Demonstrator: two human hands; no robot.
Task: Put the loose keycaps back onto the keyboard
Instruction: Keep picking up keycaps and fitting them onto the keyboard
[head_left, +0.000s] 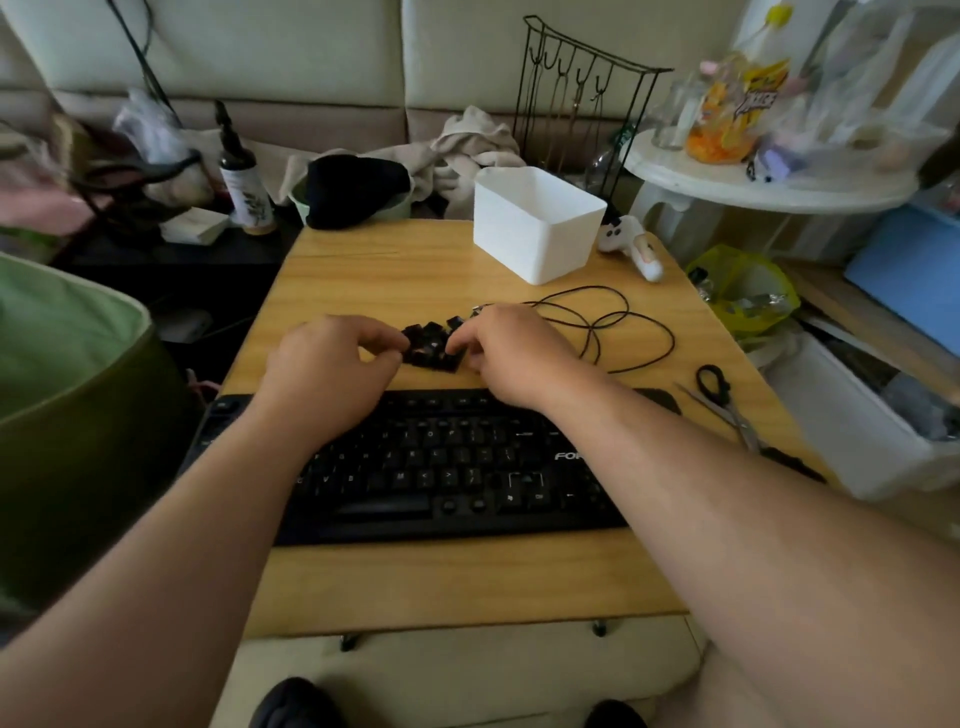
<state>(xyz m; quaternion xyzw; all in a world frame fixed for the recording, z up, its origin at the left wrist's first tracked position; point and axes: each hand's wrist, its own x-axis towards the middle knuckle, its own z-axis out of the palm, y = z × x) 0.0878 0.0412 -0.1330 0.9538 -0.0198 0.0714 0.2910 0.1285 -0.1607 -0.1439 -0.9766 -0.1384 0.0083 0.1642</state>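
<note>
Judging by the pile of loose black keycaps (431, 347) on the wooden table (467, 582) just beyond the black keyboard (447, 467), we had most of the job left. Our left hand (332, 364) and right hand (511, 353) flanked the pile, fingers curled at its edges. Whether either actually pinched a cap, we could not tell.

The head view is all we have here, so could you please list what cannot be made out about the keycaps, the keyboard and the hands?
- Loose keycaps: legends too small and dark to read; count unclear, both hands cover the pile's edges.
- Keyboard: empty key sockets cannot be told; the forearms hide its left and right parts.
- Left hand and right hand: fingertips curl under, so whether either pinches a keycap is hidden.
</note>
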